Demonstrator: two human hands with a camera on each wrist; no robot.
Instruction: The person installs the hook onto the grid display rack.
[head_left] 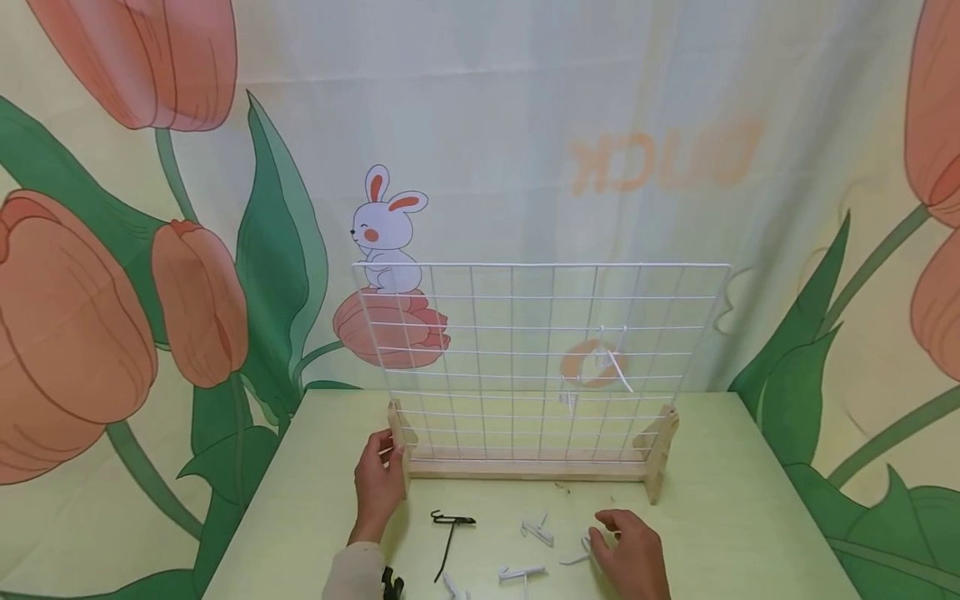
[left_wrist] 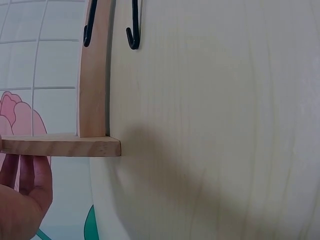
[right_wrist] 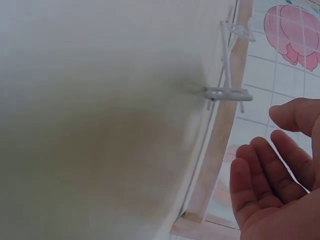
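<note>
A white wire grid rack (head_left: 540,265) stands upright in a wooden base. My left hand (head_left: 378,479) grips the base's left wooden side piece (left_wrist: 65,146), its fingers against the outer face. At the front right, my right hand (head_left: 633,550) hovers beside a white hook (head_left: 576,560) on the table. In the right wrist view its fingers (right_wrist: 260,170) are loosely bent, with thumb and fingertips apart and nothing between them; a white hook (right_wrist: 227,94) shows beyond. Two white hooks hang on the grid's right half, one of them long-armed (head_left: 619,371), the other lower (head_left: 570,400).
Between the hands lie a black hook (head_left: 452,521) and several white hooks, among them one near the middle (head_left: 537,532) and one nearer the front (head_left: 523,573). A curtain printed with tulips and a rabbit (head_left: 390,225) hangs behind the light wooden table (head_left: 720,467).
</note>
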